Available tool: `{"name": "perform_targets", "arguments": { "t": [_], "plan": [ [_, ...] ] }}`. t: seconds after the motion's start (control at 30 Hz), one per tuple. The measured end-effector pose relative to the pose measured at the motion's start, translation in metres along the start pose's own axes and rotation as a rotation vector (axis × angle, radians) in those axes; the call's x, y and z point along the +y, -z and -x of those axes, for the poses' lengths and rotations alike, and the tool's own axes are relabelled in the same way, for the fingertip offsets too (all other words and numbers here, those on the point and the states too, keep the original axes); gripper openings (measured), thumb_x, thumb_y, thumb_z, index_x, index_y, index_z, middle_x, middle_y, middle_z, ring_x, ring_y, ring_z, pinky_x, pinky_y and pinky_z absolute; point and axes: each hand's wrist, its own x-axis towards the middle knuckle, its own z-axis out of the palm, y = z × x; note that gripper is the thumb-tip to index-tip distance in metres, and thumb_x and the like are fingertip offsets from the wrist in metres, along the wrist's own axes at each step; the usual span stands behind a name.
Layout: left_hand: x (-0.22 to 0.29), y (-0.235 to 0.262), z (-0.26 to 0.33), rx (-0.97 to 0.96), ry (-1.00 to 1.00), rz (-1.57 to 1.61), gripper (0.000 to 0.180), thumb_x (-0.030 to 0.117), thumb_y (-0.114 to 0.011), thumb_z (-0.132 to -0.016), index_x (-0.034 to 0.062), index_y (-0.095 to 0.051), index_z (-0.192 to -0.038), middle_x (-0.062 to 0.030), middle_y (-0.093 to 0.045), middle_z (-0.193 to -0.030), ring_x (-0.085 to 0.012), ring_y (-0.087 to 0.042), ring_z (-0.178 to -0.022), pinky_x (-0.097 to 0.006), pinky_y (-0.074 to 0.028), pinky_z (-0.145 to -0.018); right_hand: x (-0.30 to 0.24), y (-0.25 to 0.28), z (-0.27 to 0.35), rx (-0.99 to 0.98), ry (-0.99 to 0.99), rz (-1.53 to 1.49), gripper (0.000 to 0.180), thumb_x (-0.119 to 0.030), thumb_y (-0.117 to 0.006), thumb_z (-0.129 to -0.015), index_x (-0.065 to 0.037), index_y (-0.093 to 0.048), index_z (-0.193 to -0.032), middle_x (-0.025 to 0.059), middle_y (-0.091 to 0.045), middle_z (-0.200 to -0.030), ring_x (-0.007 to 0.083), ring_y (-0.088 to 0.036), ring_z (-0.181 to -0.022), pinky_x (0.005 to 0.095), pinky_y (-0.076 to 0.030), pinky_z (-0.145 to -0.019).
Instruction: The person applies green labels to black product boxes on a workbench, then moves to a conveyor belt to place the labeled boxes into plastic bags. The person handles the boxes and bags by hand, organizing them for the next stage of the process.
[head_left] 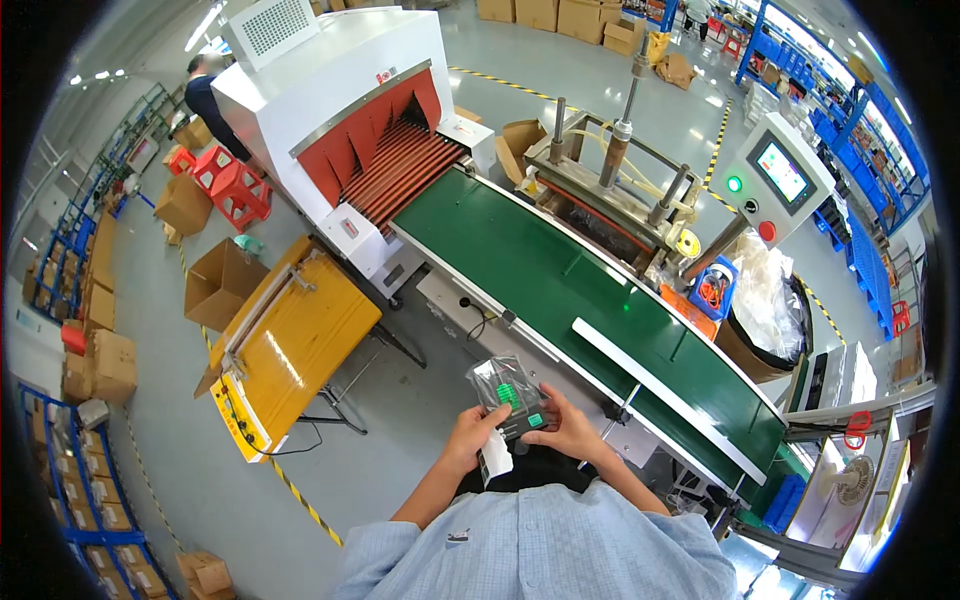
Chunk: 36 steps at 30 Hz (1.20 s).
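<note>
In front of my body, close to the belt's near side, I hold a small dark box with green parts in loose clear plastic film. My left hand is closed on its left side, thumb on top. My right hand grips the right side of the same box, with the fingers around its edge. A white strip, perhaps paper, hangs below my left hand; what it belongs to is unclear. The film rises loosely past the box's far end.
A green conveyor belt runs into a white machine with red flaps. A white guide bar lies along the belt. Beyond stand a press and a control panel. A yellow machine table stands left.
</note>
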Motion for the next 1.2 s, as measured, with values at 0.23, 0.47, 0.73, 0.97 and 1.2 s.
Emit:
{"name": "perform_targets", "arguments": {
  "t": [0.23,0.47,0.73,0.97,1.2],
  "plan": [
    [-0.008,-0.018,0.017,-0.162,0.097,-0.151,0.037,0.034,-0.052,-0.089,-0.0002,-0.064,-0.086,-0.0081,-0.064,-0.071,-0.0098,-0.054,-0.052,-0.022,-0.040,-0.045,-0.005,-0.004,-0.005,0.220,0.083,0.211,0.031,-0.013,-0.062,-0.084,0.002,-0.056,-0.110,0.0087,-0.063,-0.092,0.0124,-0.061,-0.081,0.0259,-0.051,-0.066],
    [0.008,0.027,-0.005,-0.097,-0.450,-0.412,0.031,0.023,-0.061,-0.086,-0.0027,-0.059,-0.104,-0.0080,-0.063,-0.089,-0.0115,-0.059,-0.074,-0.024,-0.046,-0.067,-0.034,0.031,0.007,-0.060,0.190,-0.099,0.018,-0.005,-0.053,-0.087,0.002,-0.061,-0.102,0.0042,-0.060,-0.091,0.0097,-0.054,-0.081,0.0230,-0.044,-0.071],
    [0.079,-0.052,0.001,-0.744,-0.549,-0.894,0.042,0.017,-0.079,-0.065,0.0034,-0.062,-0.100,0.0003,-0.059,-0.081,-0.0061,-0.044,-0.062,-0.025,-0.038,-0.056,-0.120,0.063,0.024,-0.363,0.475,0.326,0.024,-0.003,-0.059,-0.081,-0.003,-0.061,-0.105,0.0100,-0.064,-0.093,0.0180,-0.060,-0.080,0.0277,-0.047,-0.072],
    [0.076,-0.049,-0.005,-0.362,-0.540,-0.977,0.035,0.025,-0.080,-0.066,0.0012,-0.055,-0.060,0.0042,-0.045,-0.055,-0.0039,-0.038,-0.054,-0.023,-0.031,-0.046,-0.120,0.116,0.040,0.760,0.515,0.488,0.024,-0.004,-0.062,-0.080,-0.001,-0.058,-0.103,0.0110,-0.064,-0.089,0.0179,-0.062,-0.078,0.0296,-0.050,-0.068],
    [0.051,-0.048,-0.015,-0.375,-0.430,-0.858,0.033,0.025,-0.079,-0.067,0.0000,-0.066,-0.086,0.0012,-0.059,-0.067,-0.0036,-0.049,-0.062,-0.021,-0.041,-0.056,-0.063,0.088,0.044,0.159,0.236,0.169,0.018,-0.011,-0.066,-0.080,0.001,-0.064,-0.094,0.0052,-0.062,-0.089,0.0128,-0.057,-0.082,0.0271,-0.047,-0.072]
  ]
}}
